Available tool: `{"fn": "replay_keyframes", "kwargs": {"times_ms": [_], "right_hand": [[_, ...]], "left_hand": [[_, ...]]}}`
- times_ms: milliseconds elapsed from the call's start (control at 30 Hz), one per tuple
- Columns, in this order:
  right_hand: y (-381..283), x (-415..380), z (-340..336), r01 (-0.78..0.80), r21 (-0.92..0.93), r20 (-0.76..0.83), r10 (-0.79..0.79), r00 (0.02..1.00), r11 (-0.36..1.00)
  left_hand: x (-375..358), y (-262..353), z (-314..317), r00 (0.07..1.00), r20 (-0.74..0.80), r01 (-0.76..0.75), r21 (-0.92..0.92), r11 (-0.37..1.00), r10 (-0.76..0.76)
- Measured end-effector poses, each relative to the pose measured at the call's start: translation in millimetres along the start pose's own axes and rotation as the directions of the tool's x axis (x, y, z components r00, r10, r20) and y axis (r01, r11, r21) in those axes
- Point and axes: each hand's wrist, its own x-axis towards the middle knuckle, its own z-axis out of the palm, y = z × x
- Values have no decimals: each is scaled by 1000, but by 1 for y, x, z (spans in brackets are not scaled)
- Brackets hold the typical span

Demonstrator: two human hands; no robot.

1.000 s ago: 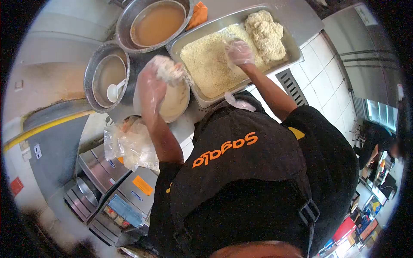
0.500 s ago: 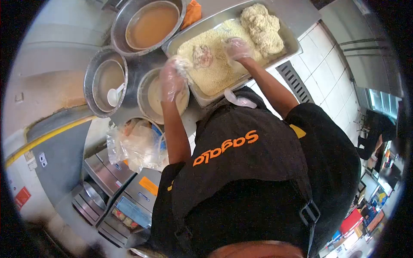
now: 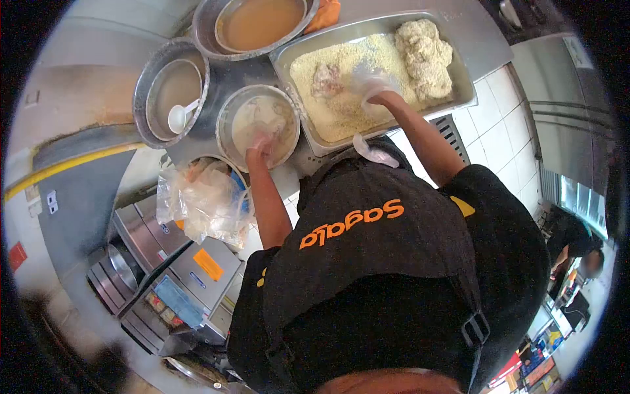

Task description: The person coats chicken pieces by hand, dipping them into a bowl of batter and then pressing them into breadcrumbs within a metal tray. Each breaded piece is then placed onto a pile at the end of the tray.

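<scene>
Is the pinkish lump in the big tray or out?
In: the pinkish lump lies on yellowish crumbs inside the metal tray.

Your arms are both stretched forward from short black sleeves, bare down to the wrists and uncrossed. The left forearm (image 3: pixel 268 200) runs almost straight ahead, tipping slightly outward toward its wrist; the left hand (image 3: pixel 264 139) is low at its end, in a clear glove, its fingers too unclear to show what grip they make. Your right forearm (image 3: pixel 425 134) slants inward from the elbow, and the right hand (image 3: pixel 375 84), also in a clear glove, lies farther forward than the left. It is blurred, so neither finger spread nor palm direction shows. Your hands are apart.
</scene>
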Motion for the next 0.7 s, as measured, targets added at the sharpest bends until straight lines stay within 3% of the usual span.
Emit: {"fn": "replay_keyframes", "kwargs": {"times_ms": [33, 100, 167, 233, 300, 367, 433, 500, 533, 600, 633, 667, 700], "right_hand": [[-5, -10, -5, 10, -39, 54, -8, 999, 999], [-28, -24, -5, -77, 318, 144, 32, 989, 945], [-57, -31, -8, -181, 619, 231, 44, 972, 764], [-67, -21, 3, -214, 738, 271, 10, 963, 639], [-75, -5, 17, -273, 819, 324, -13, 946, 505], [-86, 11, 29, -355, 865, 387, -23, 922, 354], [-92, 22, 39, -421, 877, 437, -18, 899, 230], [-88, 34, 48, -454, 876, 460, 0, 888, 161], [-82, 42, 54, -453, 879, 457, 9, 890, 152], [-52, 64, 75, -308, 915, 333, -57, 941, 260], [-13, 91, 106, 67, 881, 71, -271, 960, 469], [13, 107, 127, 296, 778, -83, -377, 922, 554], [4, 92, 95, 265, 744, -80, -312, 947, 613]], "left_hand": [[5, -5, 11, 998, 65, 22, -87, 996, -17], [21, -18, 34, 977, 213, 88, -280, 956, -27], [34, -23, 45, 946, 322, 134, -457, 879, 24], [40, -20, 39, 927, 338, 52, -539, 841, 160], [8, 14, -12, 892, 352, -59, -531, 845, 284], [24, 0, 1, 881, 301, -79, -666, 741, 365], [31, -5, 8, 921, 229, -111, -620, 777, 314], [-1, 37, -16, 982, 107, -109, -368, 924, 159], [-8, 42, -24, 978, 95, -133, -404, 905, 186], [-16, 52, -36, 968, 65, -181, -483, 857, 241], [-21, 59, -46, 957, 116, -147, -596, 790, 265], [-27, 63, -56, 942, 164, -99, -696, 712, 291], [-31, 63, -60, 923, 208, -42, -781, 623, 323]]}}
